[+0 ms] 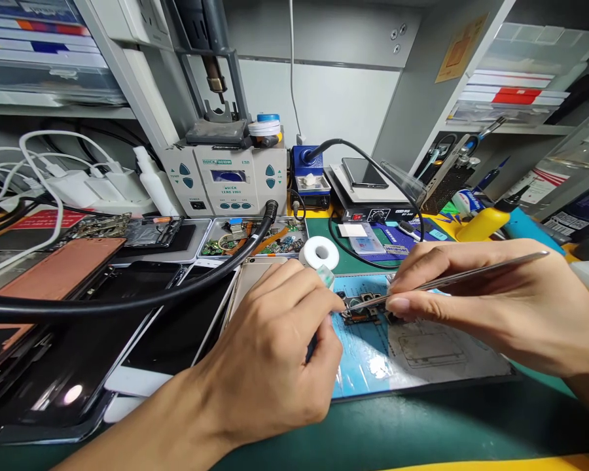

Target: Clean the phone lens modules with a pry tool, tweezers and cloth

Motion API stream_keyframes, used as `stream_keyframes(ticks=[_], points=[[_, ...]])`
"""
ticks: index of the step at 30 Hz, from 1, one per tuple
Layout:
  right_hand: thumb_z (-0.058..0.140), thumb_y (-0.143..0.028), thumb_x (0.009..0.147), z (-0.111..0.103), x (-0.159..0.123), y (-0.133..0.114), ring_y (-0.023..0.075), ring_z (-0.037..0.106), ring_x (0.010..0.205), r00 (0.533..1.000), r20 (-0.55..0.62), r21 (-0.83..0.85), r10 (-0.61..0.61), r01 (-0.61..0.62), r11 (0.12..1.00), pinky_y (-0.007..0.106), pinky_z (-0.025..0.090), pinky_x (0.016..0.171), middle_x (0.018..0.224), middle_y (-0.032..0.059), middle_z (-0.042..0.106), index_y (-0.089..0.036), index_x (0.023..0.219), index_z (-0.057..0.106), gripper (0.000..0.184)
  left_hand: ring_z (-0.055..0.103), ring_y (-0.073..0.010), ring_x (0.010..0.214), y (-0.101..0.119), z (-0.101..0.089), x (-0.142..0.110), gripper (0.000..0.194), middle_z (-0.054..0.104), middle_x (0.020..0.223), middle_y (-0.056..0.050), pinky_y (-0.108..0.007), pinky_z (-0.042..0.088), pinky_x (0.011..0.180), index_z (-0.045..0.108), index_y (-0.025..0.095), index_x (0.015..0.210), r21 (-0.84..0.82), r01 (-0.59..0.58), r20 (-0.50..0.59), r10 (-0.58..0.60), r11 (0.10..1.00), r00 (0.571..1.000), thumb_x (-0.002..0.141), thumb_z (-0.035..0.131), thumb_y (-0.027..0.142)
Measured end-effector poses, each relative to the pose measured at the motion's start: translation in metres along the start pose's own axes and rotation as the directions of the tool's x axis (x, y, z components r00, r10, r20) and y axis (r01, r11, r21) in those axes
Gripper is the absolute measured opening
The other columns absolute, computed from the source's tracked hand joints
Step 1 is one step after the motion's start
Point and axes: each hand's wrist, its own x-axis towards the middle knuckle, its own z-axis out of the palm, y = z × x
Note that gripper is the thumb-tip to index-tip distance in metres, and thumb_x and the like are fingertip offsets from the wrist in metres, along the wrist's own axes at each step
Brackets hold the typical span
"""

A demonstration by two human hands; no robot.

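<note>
A small dark phone circuit board [360,318] lies on a blue and white illustrated mat [373,373]. My left hand [275,347] is closed, its fingers curled and the index fingertip against the left end of the board. The thumb is bent below it, and the hand hides what lies under its palm. My right hand [471,307] pinches slim metal tweezers [485,269] between thumb and fingers. They slant down leftward, their tip over the board close to my left index fingertip. Part of the board is covered by my right fingertips.
Behind stand a hot-air station [226,180], a blue soldering station [310,176] and a white spool [320,252]. A tray of small parts [260,237] sits before them. Phones [171,320] crowd the left, crossed by a thick black hose [177,297]. A yellow bottle [485,219] stands right.
</note>
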Motion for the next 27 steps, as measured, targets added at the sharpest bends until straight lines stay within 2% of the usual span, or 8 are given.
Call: stream_keyframes(ticks=[3, 9, 13, 17, 22, 27], points=[[0.088, -0.040, 0.079, -0.002, -0.001, 0.002, 0.0164, 0.071, 0.062, 1.000, 0.013, 0.029, 0.007, -0.007, 1.000, 0.020, 0.057, 0.055, 0.072, -0.0017, 0.079, -0.035, 0.075, 0.084, 0.007, 0.053, -0.0212, 0.079, 0.000, 0.000, 0.000, 0.019, 0.063, 0.081, -0.009, -0.040, 0.044, 0.074, 0.071, 0.008, 0.090, 0.004, -0.002, -0.006, 0.002, 1.000, 1.000, 0.087, 0.054, 0.000], [0.092, -0.048, 0.071, -0.004, 0.004, 0.000, 0.0172, 0.068, 0.054, 0.993, 0.009, 0.154, 0.120, -0.120, 0.981, 0.022, 0.053, 0.049, 0.061, 0.0014, 0.074, -0.030, 0.067, 0.082, 0.021, 0.054, -0.0217, 0.083, 0.000, 0.000, -0.001, 0.021, 0.062, 0.086, -0.009, -0.039, 0.046, 0.077, 0.069, 0.007, 0.101, -0.002, 0.021, -0.026, -0.021, 1.000, 0.999, 0.085, 0.058, 0.002], [0.089, -0.047, 0.075, -0.007, 0.005, 0.007, 0.0178, 0.068, 0.055, 0.985, 0.060, 0.219, 0.163, -0.173, 0.960, 0.023, 0.053, 0.052, 0.061, 0.0024, 0.074, -0.028, 0.069, 0.081, 0.021, 0.057, -0.0233, 0.093, 0.002, -0.001, -0.002, 0.021, 0.061, 0.096, -0.011, -0.039, 0.049, 0.083, 0.070, 0.008, 0.105, -0.003, 0.047, -0.052, -0.047, 0.999, 0.998, 0.084, 0.066, 0.009], [0.085, -0.039, 0.081, -0.010, 0.002, 0.020, 0.0167, 0.067, 0.057, 0.979, 0.102, 0.313, 0.179, -0.202, 0.928, 0.025, 0.052, 0.056, 0.061, 0.0007, 0.073, -0.028, 0.072, 0.080, 0.016, 0.057, -0.0243, 0.092, 0.004, -0.001, -0.001, 0.012, 0.063, 0.095, -0.011, -0.041, 0.049, 0.083, 0.072, 0.010, 0.097, 0.044, 0.042, -0.095, -0.038, 0.998, 0.995, 0.087, 0.071, 0.016], [0.085, -0.038, 0.080, -0.005, 0.001, 0.024, 0.0162, 0.066, 0.057, 0.963, 0.151, 0.378, 0.223, -0.265, 0.887, 0.025, 0.050, 0.055, 0.061, 0.0005, 0.073, -0.027, 0.070, 0.080, 0.016, 0.057, -0.0233, 0.086, 0.006, 0.001, -0.001, 0.005, 0.067, 0.087, -0.009, -0.041, 0.047, 0.078, 0.073, 0.012, 0.092, 0.099, -0.026, -0.120, 0.037, 0.995, 0.992, 0.090, 0.070, 0.016], [0.087, -0.040, 0.078, 0.000, 0.002, 0.021, 0.0169, 0.067, 0.058, 0.945, 0.180, 0.413, 0.271, -0.323, 0.851, 0.026, 0.052, 0.056, 0.063, 0.0005, 0.074, -0.027, 0.073, 0.081, 0.015, 0.055, -0.0216, 0.076, 0.007, 0.003, -0.001, 0.012, 0.064, 0.075, -0.008, -0.042, 0.044, 0.073, 0.073, 0.011, 0.080, 0.168, -0.095, -0.152, 0.121, 0.981, 0.981, 0.090, 0.066, 0.007]])
